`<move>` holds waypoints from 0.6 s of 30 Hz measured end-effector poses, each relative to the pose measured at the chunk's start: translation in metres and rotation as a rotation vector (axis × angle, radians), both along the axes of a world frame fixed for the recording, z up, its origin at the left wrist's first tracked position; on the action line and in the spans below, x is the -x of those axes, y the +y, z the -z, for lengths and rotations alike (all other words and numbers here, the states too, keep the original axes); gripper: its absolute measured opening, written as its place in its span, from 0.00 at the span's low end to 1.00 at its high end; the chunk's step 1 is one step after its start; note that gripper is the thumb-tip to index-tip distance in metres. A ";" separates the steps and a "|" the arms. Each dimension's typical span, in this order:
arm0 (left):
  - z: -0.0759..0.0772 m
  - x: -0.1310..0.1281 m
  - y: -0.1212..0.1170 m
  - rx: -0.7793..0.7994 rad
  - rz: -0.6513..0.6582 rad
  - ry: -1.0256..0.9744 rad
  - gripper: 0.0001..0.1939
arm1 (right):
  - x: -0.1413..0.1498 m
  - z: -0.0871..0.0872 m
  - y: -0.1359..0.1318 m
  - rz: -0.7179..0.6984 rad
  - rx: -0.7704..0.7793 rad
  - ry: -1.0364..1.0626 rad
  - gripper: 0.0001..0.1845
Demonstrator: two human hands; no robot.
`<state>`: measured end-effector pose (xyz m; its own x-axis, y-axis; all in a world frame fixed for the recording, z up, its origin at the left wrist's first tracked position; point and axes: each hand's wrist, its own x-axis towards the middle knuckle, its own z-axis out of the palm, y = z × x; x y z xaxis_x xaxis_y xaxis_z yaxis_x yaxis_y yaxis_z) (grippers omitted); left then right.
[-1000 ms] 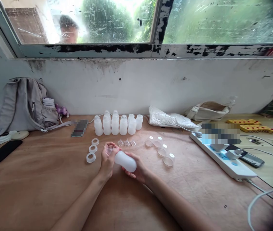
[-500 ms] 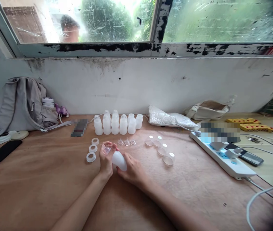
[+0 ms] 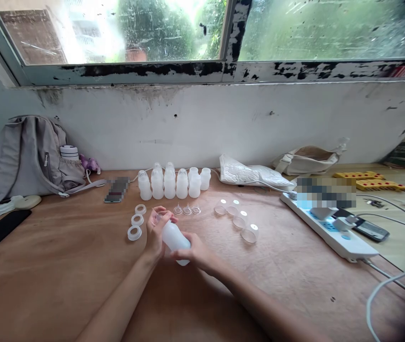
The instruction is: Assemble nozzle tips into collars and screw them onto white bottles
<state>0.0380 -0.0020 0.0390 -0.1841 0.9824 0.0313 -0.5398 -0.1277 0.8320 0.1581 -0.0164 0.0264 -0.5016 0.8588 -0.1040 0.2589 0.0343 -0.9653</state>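
Note:
A white translucent baby bottle [image 3: 174,237] is tilted between my two hands above the table. The fingers of my left hand [image 3: 156,232] are wrapped round its upper end, where a clear piece partly shows; they hide how that piece sits. My right hand [image 3: 197,251] grips the bottle lower down, with the base showing below the fingers. Left of my left hand is a column of white collar rings [image 3: 137,219]. Clear bottle teats [image 3: 187,209] stand in a short row just beyond my hands. To the right lie several clear domed caps [image 3: 248,234].
Several white bottles [image 3: 169,183] stand near the wall. A grey backpack [image 3: 33,152] and a phone [image 3: 117,190] are at the left. A silver pouch [image 3: 252,175] and a white power strip [image 3: 334,232] with cables lie at the right.
The bottle has swung steeper and nearer to me, showing more of its body. My right hand has shifted slightly along it. A person's head outside the window has gone from view.

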 end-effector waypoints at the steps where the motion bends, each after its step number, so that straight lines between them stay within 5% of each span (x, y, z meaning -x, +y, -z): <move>1: 0.001 0.000 0.001 0.011 -0.006 -0.008 0.17 | 0.000 0.003 0.000 0.081 -0.161 -0.099 0.14; 4: 0.004 -0.001 0.004 0.041 0.012 -0.022 0.18 | 0.001 0.010 -0.001 0.253 -0.565 -0.379 0.17; 6: 0.006 -0.001 0.004 0.062 0.012 -0.018 0.17 | 0.002 0.012 -0.003 0.232 -0.625 -0.454 0.18; 11: 0.013 0.003 0.005 0.138 -0.014 0.003 0.13 | 0.004 0.011 -0.005 0.113 -0.486 -0.320 0.23; 18: 0.010 0.001 0.005 0.097 -0.013 -0.016 0.10 | 0.000 0.016 0.002 0.046 -0.157 -0.082 0.15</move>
<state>0.0371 0.0028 0.0285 -0.1966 0.9782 -0.0670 -0.5517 -0.0539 0.8323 0.1583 -0.0145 0.0109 -0.4565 0.8897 -0.0064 0.3418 0.1688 -0.9245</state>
